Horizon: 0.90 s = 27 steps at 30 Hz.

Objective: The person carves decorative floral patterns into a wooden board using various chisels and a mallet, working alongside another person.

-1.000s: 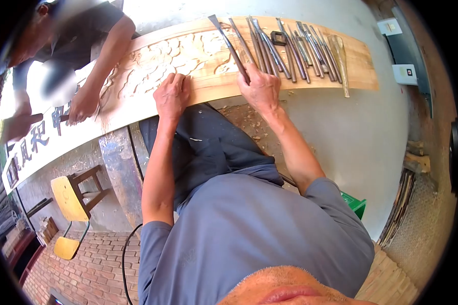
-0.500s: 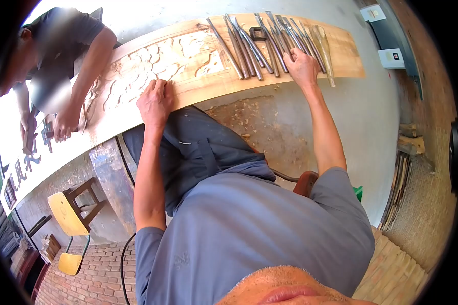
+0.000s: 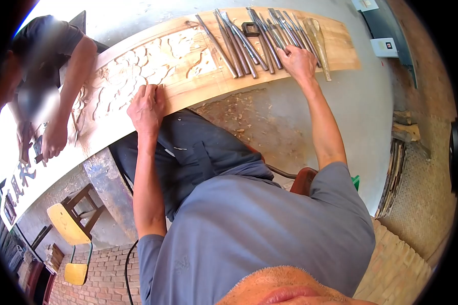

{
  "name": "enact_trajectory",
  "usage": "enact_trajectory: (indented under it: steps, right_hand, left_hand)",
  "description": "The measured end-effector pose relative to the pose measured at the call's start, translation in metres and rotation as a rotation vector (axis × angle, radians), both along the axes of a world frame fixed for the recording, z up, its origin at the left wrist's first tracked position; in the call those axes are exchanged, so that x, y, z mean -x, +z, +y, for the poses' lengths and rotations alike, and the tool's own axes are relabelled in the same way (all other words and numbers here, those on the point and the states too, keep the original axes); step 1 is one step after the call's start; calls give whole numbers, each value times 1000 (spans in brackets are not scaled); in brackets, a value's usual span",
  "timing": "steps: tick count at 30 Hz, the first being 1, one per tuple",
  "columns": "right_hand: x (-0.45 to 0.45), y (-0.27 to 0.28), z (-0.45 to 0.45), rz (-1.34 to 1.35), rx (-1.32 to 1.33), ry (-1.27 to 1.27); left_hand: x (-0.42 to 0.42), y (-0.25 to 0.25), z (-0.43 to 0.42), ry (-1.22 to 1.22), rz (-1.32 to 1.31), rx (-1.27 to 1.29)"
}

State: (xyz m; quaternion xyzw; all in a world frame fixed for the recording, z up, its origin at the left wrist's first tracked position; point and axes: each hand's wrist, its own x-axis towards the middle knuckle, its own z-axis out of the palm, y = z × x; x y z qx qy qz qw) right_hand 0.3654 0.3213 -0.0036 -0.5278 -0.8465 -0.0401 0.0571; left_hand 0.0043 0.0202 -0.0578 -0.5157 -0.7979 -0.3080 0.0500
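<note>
- Own hands, two: the left hand (image 3: 146,108) rests on the near edge of the board (image 3: 343,48), fingers curled under; I cannot tell whether they clasp anything.
- The right hand (image 3: 297,64) reaches over the near edge, towards the board's right end, its bent fingers on the tool handles; whether it grasps one I cannot tell.
- Dark-handled tools (image 3: 217,46): at least ten, side by side across the right part of the board; the exact count is lost where they overlap and where the right hand covers them.
- One black square frame (image 3: 251,34) among them, towards the far edge; one pale, broad-headed wooden tool (image 3: 316,39) closes the row at the right.
- One board, light wood, with curling relief carving (image 3: 158,61) along its middle; the left end is washed out by glare, its dark characters partly covered.
- One other person, cut off at the left, with two hands (image 3: 55,140) over that end; what they hold is unclear.
- One yellow chair (image 3: 68,223) below.
</note>
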Motion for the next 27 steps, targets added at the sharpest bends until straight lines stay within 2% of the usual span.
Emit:
enact_trajectory:
  steps: [5, 9, 15, 27]
  right_hand:
    - [-27, 5, 32, 35, -182, -170]
    - [-45, -1, 70, 142, -114, -89]
    - [-34, -7, 75, -54, 73, -180]
    - [-28, 0, 51, -105, 54, -142]
  left_hand:
    - [2, -2, 1, -4, -3, -25]
    - [1, 0, 1, 3, -10, -11]
    - [0, 1, 1, 10, -3, -26]
    - [0, 1, 1, 12, -27, -7]
